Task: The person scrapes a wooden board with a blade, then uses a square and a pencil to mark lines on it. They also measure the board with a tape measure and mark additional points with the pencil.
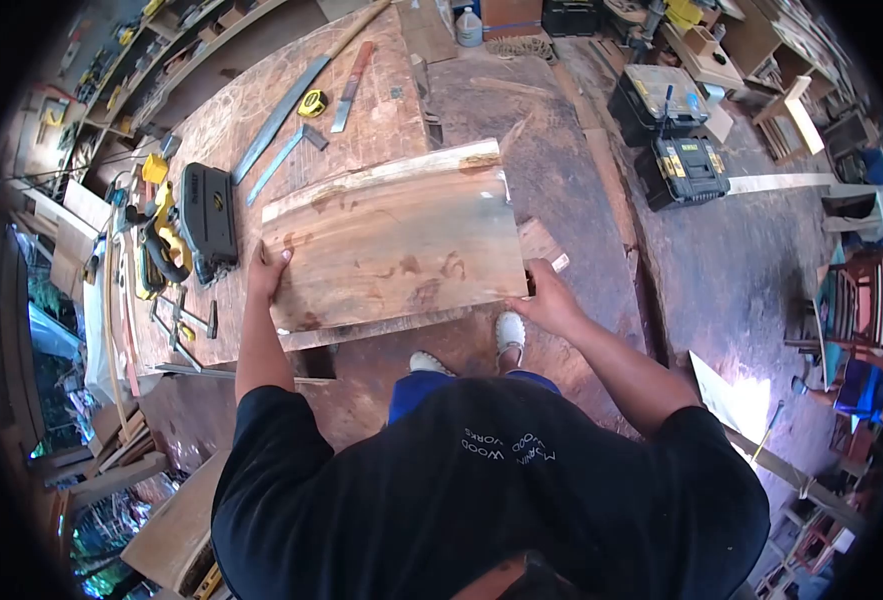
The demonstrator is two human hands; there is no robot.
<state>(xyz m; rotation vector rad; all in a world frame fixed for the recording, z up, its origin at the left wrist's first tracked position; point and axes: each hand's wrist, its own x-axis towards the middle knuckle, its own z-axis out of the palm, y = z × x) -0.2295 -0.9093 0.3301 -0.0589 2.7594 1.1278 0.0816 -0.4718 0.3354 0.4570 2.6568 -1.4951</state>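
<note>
A wide wooden board (396,245) with a pale, rough far edge and dark stains is held level in front of me, above the near part of the workbench (201,130). My left hand (266,270) grips its left end, thumb on top and fingers hidden beneath. At the right end, my right hand (546,297) is closed around the near corner, its fingertips partly out of sight. Past the board lie a steel square (283,165), a yellow tape measure (311,103), a long handsaw (279,118) and a red-and-grey flat tool (352,88).
Left of the board stand a black tool case (208,215), a yellow power tool (164,240) and clamps (183,325). Toolboxes (683,170) sit at the right. A plastic jug (469,27) stands at the back. A small wood offcut (541,243) shows beside the board.
</note>
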